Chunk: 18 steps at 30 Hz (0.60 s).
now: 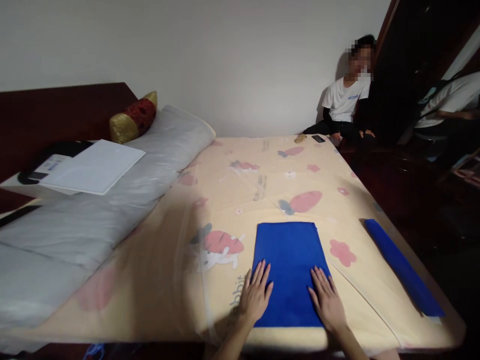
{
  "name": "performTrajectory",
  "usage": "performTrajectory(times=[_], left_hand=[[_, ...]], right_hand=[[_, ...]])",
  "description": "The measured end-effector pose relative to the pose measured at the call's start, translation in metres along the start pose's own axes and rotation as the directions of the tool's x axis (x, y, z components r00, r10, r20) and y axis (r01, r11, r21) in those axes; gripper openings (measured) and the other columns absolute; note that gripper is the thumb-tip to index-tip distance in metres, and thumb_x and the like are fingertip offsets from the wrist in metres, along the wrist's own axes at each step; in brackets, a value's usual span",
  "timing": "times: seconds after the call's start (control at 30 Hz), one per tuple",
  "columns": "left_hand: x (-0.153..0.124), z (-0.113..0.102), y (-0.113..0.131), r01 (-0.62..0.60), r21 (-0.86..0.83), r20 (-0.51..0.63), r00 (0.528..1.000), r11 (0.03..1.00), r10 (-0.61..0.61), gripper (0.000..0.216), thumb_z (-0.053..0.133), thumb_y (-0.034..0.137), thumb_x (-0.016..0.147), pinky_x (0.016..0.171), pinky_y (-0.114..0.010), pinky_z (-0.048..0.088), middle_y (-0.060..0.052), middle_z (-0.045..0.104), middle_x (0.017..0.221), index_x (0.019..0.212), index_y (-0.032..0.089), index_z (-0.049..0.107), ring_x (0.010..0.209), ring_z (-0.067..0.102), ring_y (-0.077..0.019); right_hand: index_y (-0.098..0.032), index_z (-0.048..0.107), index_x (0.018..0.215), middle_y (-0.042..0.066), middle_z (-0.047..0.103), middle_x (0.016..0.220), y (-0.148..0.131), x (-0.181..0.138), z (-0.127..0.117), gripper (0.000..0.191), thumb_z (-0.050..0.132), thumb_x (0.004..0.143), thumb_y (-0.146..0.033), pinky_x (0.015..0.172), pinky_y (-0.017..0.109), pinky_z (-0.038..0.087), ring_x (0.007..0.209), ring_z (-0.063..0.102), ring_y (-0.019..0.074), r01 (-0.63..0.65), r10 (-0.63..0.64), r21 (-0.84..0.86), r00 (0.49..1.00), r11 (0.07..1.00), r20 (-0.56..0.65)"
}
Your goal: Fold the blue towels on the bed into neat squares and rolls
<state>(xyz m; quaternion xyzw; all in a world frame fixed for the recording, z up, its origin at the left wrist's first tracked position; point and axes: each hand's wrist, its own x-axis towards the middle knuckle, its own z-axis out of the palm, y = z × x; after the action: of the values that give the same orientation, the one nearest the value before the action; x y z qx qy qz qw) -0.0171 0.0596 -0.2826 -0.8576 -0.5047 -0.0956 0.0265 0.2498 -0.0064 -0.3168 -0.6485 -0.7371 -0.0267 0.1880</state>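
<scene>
A flat blue rectangular sheet, which looks like folded cloth or felt (288,275), lies near the front edge of the bed. On its left edge rests my left hand (255,295), palm down with the fingers stretched out. My right hand (327,299) lies the same way over the right edge. Neither hand grips anything. Off to the right, along the bed's side, is a long narrow blue roll or folded strip (403,267), apart from both hands.
The bed has a cream patterned sheet (161,300). A grey quilt (150,165) runs along the left, with a white board (95,167) on it and a red-gold bolster (135,117) behind. A phone (318,138) lies at the far edge. One person (345,100) sits there; another (450,105) is at right.
</scene>
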Motion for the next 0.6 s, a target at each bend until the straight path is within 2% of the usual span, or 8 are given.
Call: performTrajectory(times=[0.1,0.17,0.27,0.4,0.5,0.6], left_hand=[[0.0,-0.009,-0.009,-0.004,-0.017,0.012,1.0,1.0,0.004,0.056,0.034,0.038,0.1,0.114,-0.049,0.026,-0.005,0.033,0.155,0.152,0.028,0.018,0.14,0.034,-0.0236],[0.011,-0.012,-0.008,0.001,-0.039,0.01,1.0,0.999,-0.001,0.055,0.034,0.035,0.1,0.114,-0.049,0.026,-0.006,0.034,0.154,0.152,0.027,0.019,0.14,0.034,-0.0246],[0.044,-0.012,-0.002,-0.025,-0.092,0.004,1.0,0.995,0.025,0.056,0.031,0.028,0.1,0.114,-0.043,0.029,-0.007,0.03,0.156,0.153,0.021,0.014,0.143,0.028,-0.0224],[0.099,0.003,-0.003,-0.041,-0.119,-0.019,0.999,0.992,0.039,0.059,0.026,0.02,0.099,0.116,-0.043,0.028,-0.007,0.024,0.158,0.153,0.018,0.004,0.145,0.022,-0.0199],[0.131,0.018,-0.017,-0.03,-0.105,-0.003,1.0,0.994,0.03,0.059,0.027,0.021,0.099,0.116,-0.043,0.027,-0.006,0.025,0.158,0.153,0.018,0.004,0.146,0.019,-0.0193],[0.145,0.03,-0.039,0.025,-0.073,0.017,1.0,0.997,-0.024,0.058,0.028,0.03,0.1,0.116,-0.046,0.027,-0.004,0.028,0.157,0.153,0.023,0.008,0.145,0.023,-0.0193]], right_hand=[[-0.023,0.014,0.154,0.01,0.033,0.153,0.007,-0.007,-0.005,0.066,0.038,0.098,-0.047,0.115,0.051,0.024,0.139,0.034,0.028,-0.081,0.08,-0.009,0.996,0.997,-0.038],[-0.022,0.014,0.154,0.01,0.029,0.154,-0.002,0.007,-0.003,0.065,0.037,0.098,-0.045,0.115,0.052,0.024,0.141,0.031,0.0292,-0.093,0.093,0.004,0.994,0.996,-0.065],[-0.022,0.015,0.153,0.008,0.025,0.156,-0.025,0.051,0.007,0.059,0.034,0.1,-0.037,0.115,0.048,0.026,0.143,0.025,0.0257,-0.009,0.01,0.052,1.0,0.999,-0.026],[-0.02,0.024,0.151,0.007,0.027,0.156,-0.043,0.125,0.028,0.051,0.027,0.101,-0.028,0.116,0.042,0.026,0.144,0.023,0.0209,0.106,-0.112,0.112,0.992,0.988,0.053],[-0.02,0.029,0.15,0.008,0.028,0.155,-0.032,0.163,0.041,0.05,0.028,0.101,-0.033,0.115,0.042,0.026,0.144,0.023,0.021,0.123,-0.134,0.12,0.987,0.985,0.088],[-0.023,0.032,0.148,0.006,0.029,0.155,0.002,0.176,0.048,0.053,0.03,0.1,-0.045,0.116,0.043,0.023,0.144,0.025,0.0213,0.126,-0.136,0.09,0.983,0.988,0.122]])
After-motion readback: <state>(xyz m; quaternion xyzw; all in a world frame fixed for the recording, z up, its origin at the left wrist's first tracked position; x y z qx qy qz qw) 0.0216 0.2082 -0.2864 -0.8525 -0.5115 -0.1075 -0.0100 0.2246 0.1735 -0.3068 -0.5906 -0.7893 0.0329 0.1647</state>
